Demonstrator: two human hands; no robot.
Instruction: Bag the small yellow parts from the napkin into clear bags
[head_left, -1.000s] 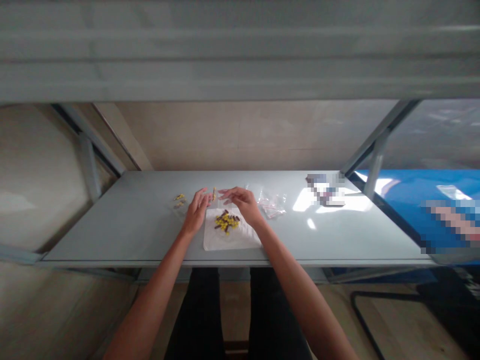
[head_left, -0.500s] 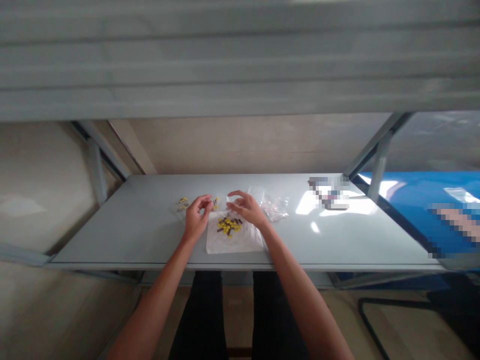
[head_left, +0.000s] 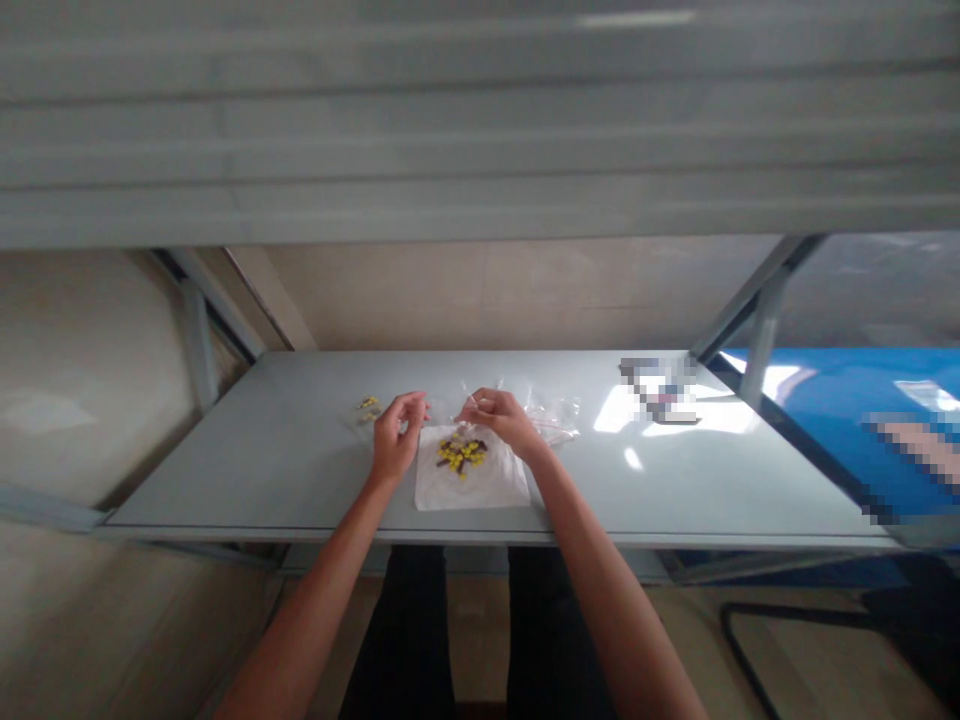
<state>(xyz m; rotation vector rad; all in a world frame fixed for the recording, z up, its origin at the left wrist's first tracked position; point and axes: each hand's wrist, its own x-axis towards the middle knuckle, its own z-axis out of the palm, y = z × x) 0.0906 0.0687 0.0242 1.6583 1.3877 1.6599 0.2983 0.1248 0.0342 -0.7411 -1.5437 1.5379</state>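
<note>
Right grip (head_left: pixel 501 412) near bags (head_left: pixel 555 419), grey table (head_left: pixel 262 450) (sunlit), wall (head_left: pixel 480 290)

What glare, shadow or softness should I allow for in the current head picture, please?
Head view: sunlight glare whitens the right part of the table; the clear bags catch small highlights; the shelf overhead looks soft; the dark trousers lose detail in shade; the fingertips of both the left hand and right hand are too indistinct to judge their grip.

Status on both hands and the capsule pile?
Left hand curled beside the white sheet. Right hand at the clear bags, grip unclear. Yellow-and-brown pile on sheet, between hands, largely unobstructed.
</note>
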